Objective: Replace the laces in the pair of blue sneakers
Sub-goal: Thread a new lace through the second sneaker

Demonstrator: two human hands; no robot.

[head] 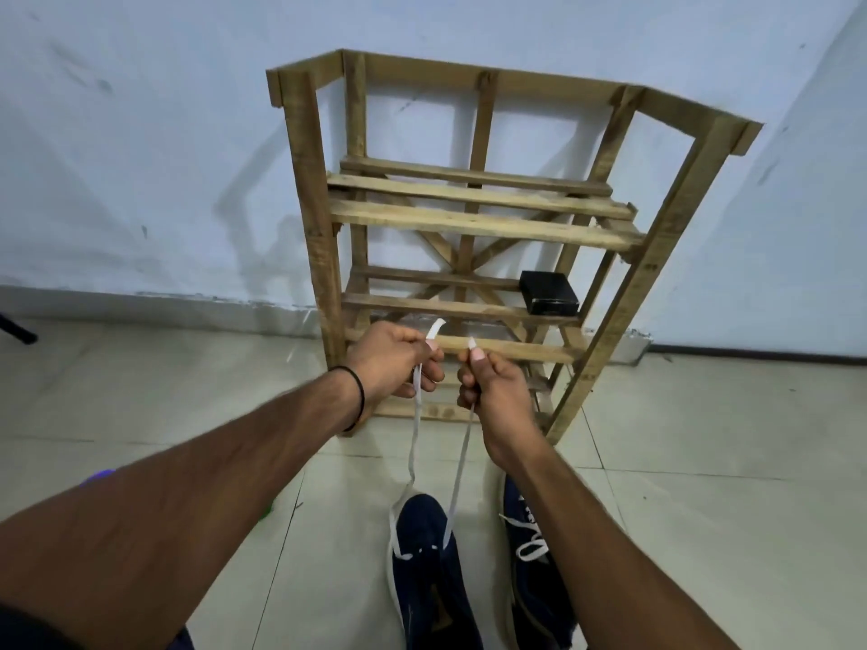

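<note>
The white lace (462,455) rises from the front eyelets of a blue sneaker (422,523) on the floor (703,509). The left hand (394,358) and right hand (497,391) each pinch one end in curled fingers (434,373). White print on the second sneaker (532,570) is unreadable.

Single head-worn view, forward and down, close over hands (441,372), toward floor (703,462).
</note>
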